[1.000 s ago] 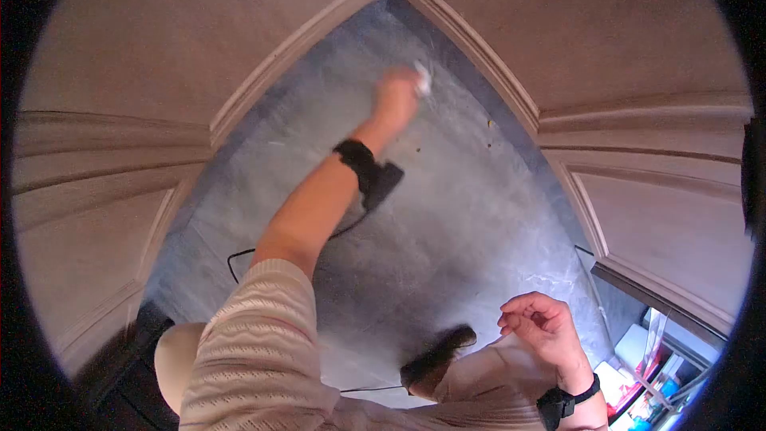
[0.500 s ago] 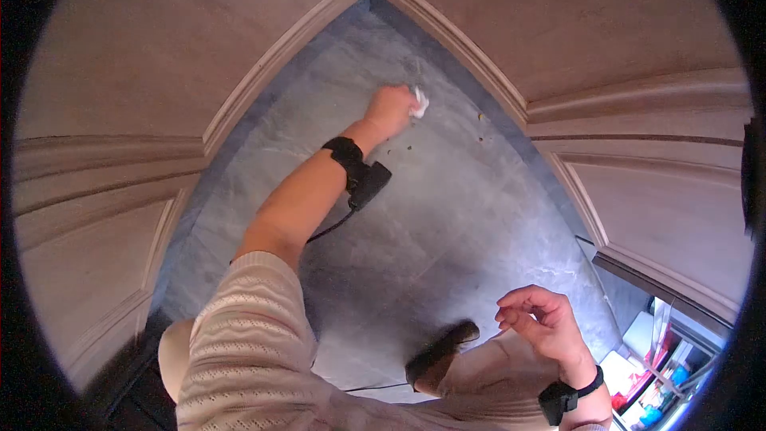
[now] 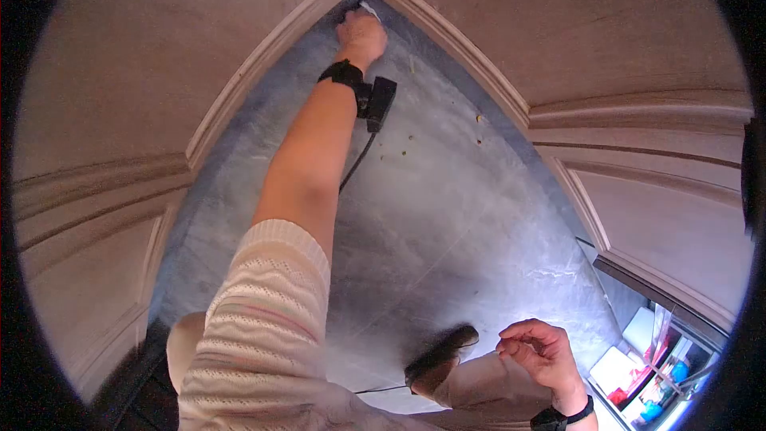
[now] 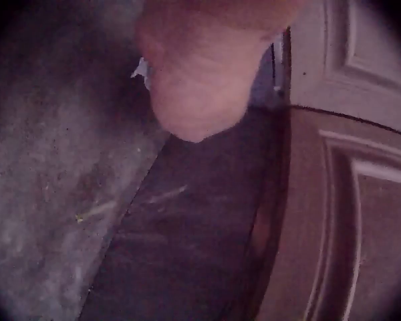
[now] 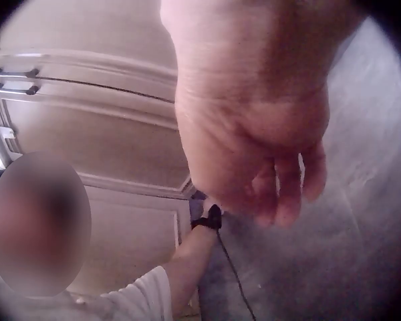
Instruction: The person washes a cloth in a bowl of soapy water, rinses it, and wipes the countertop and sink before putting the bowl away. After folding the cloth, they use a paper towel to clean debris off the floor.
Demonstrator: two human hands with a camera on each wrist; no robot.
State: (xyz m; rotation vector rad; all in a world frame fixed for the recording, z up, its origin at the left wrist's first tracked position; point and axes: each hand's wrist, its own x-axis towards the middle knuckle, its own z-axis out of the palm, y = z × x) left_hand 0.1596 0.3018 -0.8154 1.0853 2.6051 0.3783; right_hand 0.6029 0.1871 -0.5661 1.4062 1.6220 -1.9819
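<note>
My left hand (image 3: 363,37) is at the far corner of the grey floor (image 3: 447,215), where two panelled walls meet, its fingers curled round a crumpled white tissue (image 3: 370,9). In the left wrist view a bit of the tissue (image 4: 143,71) sticks out beside the hand (image 4: 200,73), over the dark floor border. My right hand (image 3: 544,353) hangs above the right knee, fingers loosely bent and holding nothing; the right wrist view shows its palm side (image 5: 260,134).
Small crumbs (image 3: 404,153) are scattered on the floor, with more near the right-hand panel (image 3: 479,119). A shoe (image 3: 440,355) rests at the lower middle. An open compartment with colourful items (image 3: 650,411) is at the lower right. A cable runs from the left wrist.
My left hand has moved with the tissue from mid-floor up into the far corner, the arm stretched further out. The right hand has dropped slightly and stays loosely bent.
</note>
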